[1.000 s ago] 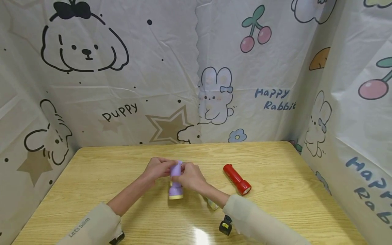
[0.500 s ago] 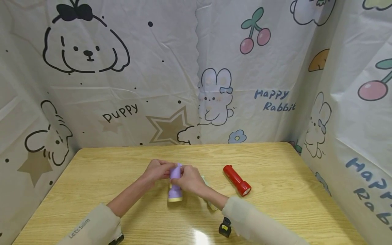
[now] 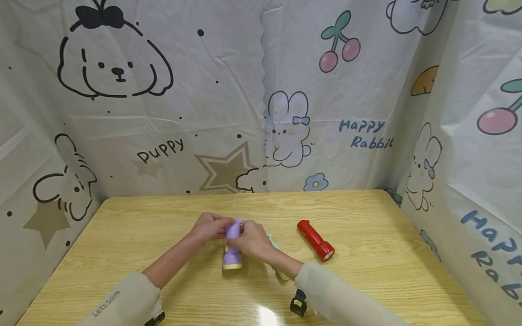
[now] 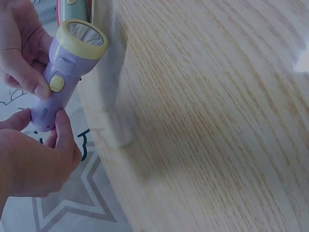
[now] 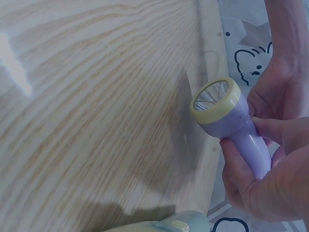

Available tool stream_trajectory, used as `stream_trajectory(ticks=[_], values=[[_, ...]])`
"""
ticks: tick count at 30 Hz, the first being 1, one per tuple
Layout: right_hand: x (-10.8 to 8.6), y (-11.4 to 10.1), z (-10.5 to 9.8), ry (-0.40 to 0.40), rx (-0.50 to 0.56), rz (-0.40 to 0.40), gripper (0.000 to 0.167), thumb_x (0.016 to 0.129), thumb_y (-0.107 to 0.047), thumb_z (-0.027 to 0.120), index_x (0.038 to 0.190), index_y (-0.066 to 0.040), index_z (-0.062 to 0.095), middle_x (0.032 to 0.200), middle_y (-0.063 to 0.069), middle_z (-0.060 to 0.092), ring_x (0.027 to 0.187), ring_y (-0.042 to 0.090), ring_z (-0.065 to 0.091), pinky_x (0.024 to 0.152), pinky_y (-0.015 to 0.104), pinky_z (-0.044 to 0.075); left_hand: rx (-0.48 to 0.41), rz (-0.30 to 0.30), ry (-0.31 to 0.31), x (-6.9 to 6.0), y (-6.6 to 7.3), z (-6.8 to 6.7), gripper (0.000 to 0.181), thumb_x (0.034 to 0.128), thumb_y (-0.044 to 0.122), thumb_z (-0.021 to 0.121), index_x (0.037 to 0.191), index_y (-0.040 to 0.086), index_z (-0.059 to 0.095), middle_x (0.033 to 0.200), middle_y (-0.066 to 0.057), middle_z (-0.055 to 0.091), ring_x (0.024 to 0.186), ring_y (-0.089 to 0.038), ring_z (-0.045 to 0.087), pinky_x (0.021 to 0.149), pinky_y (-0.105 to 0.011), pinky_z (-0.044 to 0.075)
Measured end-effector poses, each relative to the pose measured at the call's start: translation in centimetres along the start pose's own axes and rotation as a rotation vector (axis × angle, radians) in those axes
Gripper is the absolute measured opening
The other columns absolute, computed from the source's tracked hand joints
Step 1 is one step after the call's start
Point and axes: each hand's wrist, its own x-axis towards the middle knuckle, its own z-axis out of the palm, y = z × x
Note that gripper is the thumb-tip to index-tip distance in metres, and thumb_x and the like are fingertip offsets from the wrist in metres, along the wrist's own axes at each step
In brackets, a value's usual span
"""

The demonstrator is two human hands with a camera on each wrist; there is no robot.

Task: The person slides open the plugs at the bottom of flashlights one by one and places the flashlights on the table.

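The left hand's grip (image 3: pixel 209 227) pinches the tail (image 4: pixel 45 120) of a purple flashlight (image 3: pixel 233 232) held above the bench (image 3: pixel 134 235); the right hand's grip (image 3: pixel 253 237) curls round its barrel (image 5: pixel 251 146). A red flashlight (image 3: pixel 315 240) lies to the right.

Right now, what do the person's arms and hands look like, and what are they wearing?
The left hand and right hand wear no gloves. The left sleeve and right sleeve are pale cream and stop short of the hands. Dark lettering on the left one starts "Lets S"; the rest is unclear. A small black block with a yellow patch shows beside the right one.
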Motion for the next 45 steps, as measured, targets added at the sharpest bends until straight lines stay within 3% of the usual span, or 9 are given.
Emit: stream_trajectory(ticks=[8, 25, 33, 45], values=[[0.07, 0.30, 0.30, -0.005, -0.012, -0.018, 0.022, 0.082, -0.019, 0.082, 0.078, -0.005, 0.066, 0.065, -0.002, 0.062, 0.055, 0.009, 0.056, 0.046, 0.020, 0.043, 0.017, -0.014, -0.003, 0.14, -0.27, 0.00, 0.035, 0.0940, 0.018, 0.068, 0.113, -0.011, 0.068, 0.108, -0.019, 0.069, 0.089, -0.023, 0.069, 0.082, -0.038, 0.058], [0.27, 0.56, 0.56, 0.001, -0.036, -0.013, 0.027, 0.081, -0.022, 0.083, 0.074, -0.006, 0.063, 0.062, -0.003, 0.060, 0.051, 0.008, 0.051, 0.043, 0.019, 0.038, 0.024, -0.008, -0.034, 0.53, -0.49, -0.26, 0.033, 0.0938, 0.017, 0.068, 0.110, -0.012, 0.068, 0.100, -0.016, 0.070, 0.083, -0.020, 0.069, 0.079, -0.036, 0.059], [0.47, 0.37, 0.70, 0.004, -0.030, -0.001, 0.026, 0.080, -0.020, 0.084, 0.077, -0.005, 0.064, 0.065, -0.001, 0.062, 0.056, 0.010, 0.057, 0.047, 0.022, 0.045, 0.044, -0.014, -0.033, 0.73, -0.46, -0.34, 0.033, 0.0948, 0.016, 0.067, 0.112, -0.012, 0.068, 0.104, -0.017, 0.070, 0.087, -0.021, 0.069, 0.080, -0.036, 0.059], [0.53, 0.22, 0.68, -0.013, -0.027, 0.000, 0.027, 0.082, -0.022, 0.083, 0.076, -0.005, 0.064, 0.064, -0.001, 0.062, 0.054, 0.008, 0.055, 0.044, 0.020, 0.043, 0.054, -0.020, -0.040, 0.84, -0.52, -0.52, 0.033, 0.0956, 0.016, 0.066, 0.112, -0.012, 0.067, 0.102, -0.017, 0.070, 0.085, -0.019, 0.068, 0.080, -0.036, 0.059]])
